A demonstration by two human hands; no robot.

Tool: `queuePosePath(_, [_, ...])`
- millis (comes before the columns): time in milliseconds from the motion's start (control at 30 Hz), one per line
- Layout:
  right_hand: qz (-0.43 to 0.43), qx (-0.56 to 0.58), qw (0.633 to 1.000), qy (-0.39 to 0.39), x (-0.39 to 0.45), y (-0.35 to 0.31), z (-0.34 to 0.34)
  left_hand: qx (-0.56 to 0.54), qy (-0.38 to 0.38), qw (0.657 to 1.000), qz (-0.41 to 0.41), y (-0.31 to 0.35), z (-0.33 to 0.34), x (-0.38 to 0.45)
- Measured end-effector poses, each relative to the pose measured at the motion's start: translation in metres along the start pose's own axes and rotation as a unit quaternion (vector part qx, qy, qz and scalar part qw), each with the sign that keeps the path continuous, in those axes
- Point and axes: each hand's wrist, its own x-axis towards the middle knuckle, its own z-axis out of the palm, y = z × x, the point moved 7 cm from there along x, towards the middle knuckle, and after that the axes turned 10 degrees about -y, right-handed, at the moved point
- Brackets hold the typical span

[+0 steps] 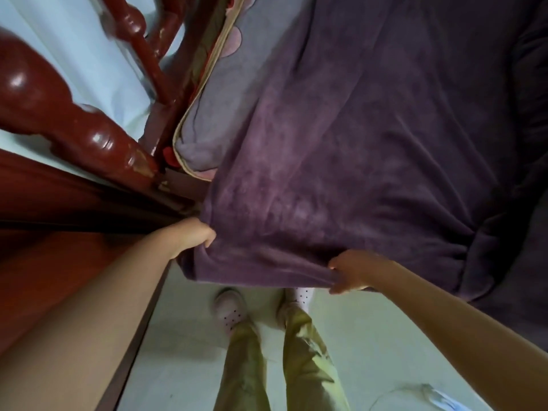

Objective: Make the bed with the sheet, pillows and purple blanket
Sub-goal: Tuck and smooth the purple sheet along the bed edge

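both hands hold the near edge of the purple blanket point(370, 137). the left hand point(194, 237) grips its corner by the red bed frame point(89, 137); the right hand point(353, 271) pinches the hem. the blanket stretches away over the bed.

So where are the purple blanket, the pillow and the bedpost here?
purple blanket point(370, 143), head view, middle of its spread surface.
pillow point(219, 93), head view, its lilac face.
bedpost point(89, 134), head view, its glossy turned wood.

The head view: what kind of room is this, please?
Most likely a bedroom in a home. A purple blanket lies spread over a bed, a lilac pillow sits beside a red wooden bed frame, and both hands grip the blanket's near edge.
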Motion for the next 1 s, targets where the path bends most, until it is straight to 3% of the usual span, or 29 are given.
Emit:
queuePosePath(100, [0.007,0.103,0.993,0.060,-0.005,0.013,0.005,-0.063,-0.020,0.997,0.038,0.002,0.002,-0.003])
queuePosePath(200, [0.019,0.202,0.964,0.172,-0.016,0.013,-0.012,-0.102,0.009,0.993,0.064,-0.001,-0.012,0.002])
queuePosePath(267, [0.036,0.207,0.943,0.258,-0.026,0.010,-0.026,-0.013,0.098,0.994,0.050,0.000,-0.033,0.007])
queuePosePath(333, [0.029,0.198,0.926,0.321,-0.030,0.002,-0.037,0.095,0.211,0.973,0.021,0.002,-0.058,0.001])
queuePosePath(400, [0.027,0.192,0.922,0.335,-0.027,-0.007,-0.044,0.130,0.289,0.948,-0.005,-0.002,-0.077,-0.006])
queuePosePath(467, [0.038,0.179,0.935,0.305,-0.017,-0.016,-0.048,0.120,0.312,0.942,-0.031,-0.008,-0.085,-0.010])
queuePosePath(567, [0.056,0.137,0.957,0.249,-0.008,-0.026,-0.064,0.109,0.295,0.949,-0.012,-0.002,-0.081,-0.005])
queuePosePath(733, [0.028,0.127,0.972,0.194,0.003,-0.028,-0.101,0.126,0.313,0.927,0.164,0.054,-0.070,-0.017])
queuePosePath(900, [-0.022,0.182,0.942,0.281,-0.001,-0.023,-0.159,0.135,0.207,0.962,0.117,0.084,-0.060,0.008])
queuePosePath(1000, [-0.037,0.167,0.930,0.326,0.001,-0.017,-0.199,0.075,0.144,0.978,0.134,0.097,-0.056,0.023])
